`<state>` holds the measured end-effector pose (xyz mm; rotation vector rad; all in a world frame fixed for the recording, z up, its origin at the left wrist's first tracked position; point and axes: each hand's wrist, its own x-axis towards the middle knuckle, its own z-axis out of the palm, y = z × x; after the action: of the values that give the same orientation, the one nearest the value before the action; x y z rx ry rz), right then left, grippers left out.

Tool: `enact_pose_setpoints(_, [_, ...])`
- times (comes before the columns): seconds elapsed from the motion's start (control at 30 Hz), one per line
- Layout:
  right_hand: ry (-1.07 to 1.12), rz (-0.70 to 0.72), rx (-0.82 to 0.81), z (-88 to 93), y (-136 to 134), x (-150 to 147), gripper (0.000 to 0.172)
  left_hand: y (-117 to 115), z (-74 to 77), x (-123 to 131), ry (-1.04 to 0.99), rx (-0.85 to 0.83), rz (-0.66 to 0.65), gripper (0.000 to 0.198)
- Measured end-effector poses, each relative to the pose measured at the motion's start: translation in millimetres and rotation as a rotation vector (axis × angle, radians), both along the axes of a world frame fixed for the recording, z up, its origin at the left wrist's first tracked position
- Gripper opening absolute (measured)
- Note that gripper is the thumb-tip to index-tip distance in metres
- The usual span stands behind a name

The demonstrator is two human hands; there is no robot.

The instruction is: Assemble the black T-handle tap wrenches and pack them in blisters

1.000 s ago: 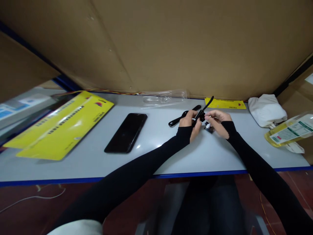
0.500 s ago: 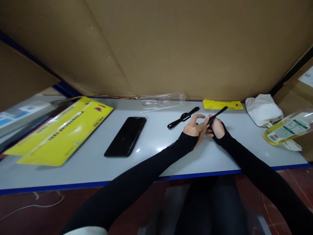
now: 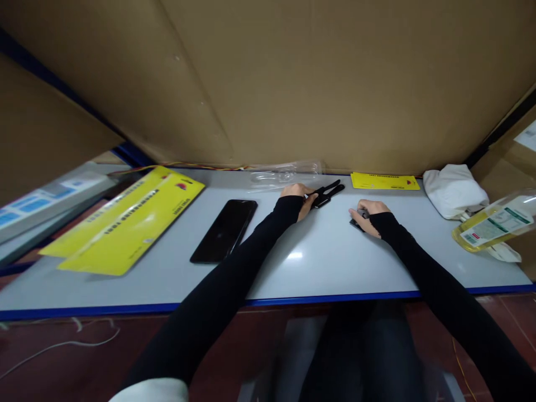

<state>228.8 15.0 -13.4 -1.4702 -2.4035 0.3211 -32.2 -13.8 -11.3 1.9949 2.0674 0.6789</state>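
My left hand (image 3: 300, 196) lies on the grey table (image 3: 318, 257) at the back, its fingers on two black watch straps (image 3: 327, 194) that rest side by side on the surface. My right hand (image 3: 367, 215) is to the right of it, palm down, fingers closed over a small dark watch body (image 3: 355, 223) on the table. Both arms wear black sleeves.
A black phone (image 3: 224, 230) lies left of centre. Yellow packaging cards (image 3: 125, 223) are at the far left, a smaller yellow card (image 3: 384, 181) at the back. Clear plastic wrap (image 3: 285, 171), a white cloth bag (image 3: 454, 190) and a bottle of yellow liquid (image 3: 494, 226) are there too. Cardboard walls surround.
My left hand carried a black strap left and back and set it beside the other strap. My right hand moved down onto the small watch body on the table.
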Motion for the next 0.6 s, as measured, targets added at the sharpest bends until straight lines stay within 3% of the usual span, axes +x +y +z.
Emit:
enact_pose_setpoints(0.23, [-0.11,-0.008,0.016,4.2,-6,-2,0.028,2,-5.4,-3,-0.027,-0.02,-0.024,0.033])
enact_pose_setpoints(0.43, [-0.237,-0.058,-0.002,2.2,-11,-2,0.036,2,-4.5,-1,-0.051,-0.049,-0.048,0.032])
enact_pose_setpoints(0.6, [-0.3,-0.067,0.051,-6.8,-8,6,0.046,-2,15.5,-4,-0.066,-0.027,-0.026,0.034])
